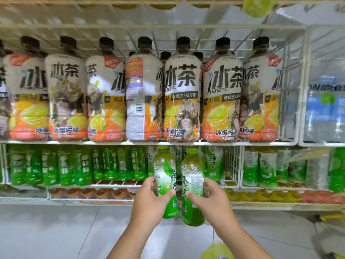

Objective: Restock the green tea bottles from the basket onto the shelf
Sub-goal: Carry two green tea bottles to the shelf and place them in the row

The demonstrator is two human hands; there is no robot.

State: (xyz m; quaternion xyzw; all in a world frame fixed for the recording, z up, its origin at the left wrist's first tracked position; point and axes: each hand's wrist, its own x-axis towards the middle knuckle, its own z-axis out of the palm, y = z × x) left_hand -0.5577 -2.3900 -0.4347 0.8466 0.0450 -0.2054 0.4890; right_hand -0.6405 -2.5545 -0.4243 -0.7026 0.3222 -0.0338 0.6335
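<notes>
My left hand (149, 200) grips a green tea bottle (165, 172) with a green cap, held upright in front of the lower shelf. My right hand (211, 200) grips a second green tea bottle (192, 176) just to its right, also upright. Both bottles hang side by side before the wire shelf (231, 186), where more green tea bottles (213, 161) stand at the back of the same section. The basket shows only as a yellow frame edge (330, 218) at the lower right.
Large lemon iced tea bottles (182, 98) fill the shelf above. Darker green bottles (74, 165) stand left of the green tea section, paler tea bottles (267, 167) to its right. Water bottles (324, 101) sit upper right. Grey floor tiles (56, 230) lie below.
</notes>
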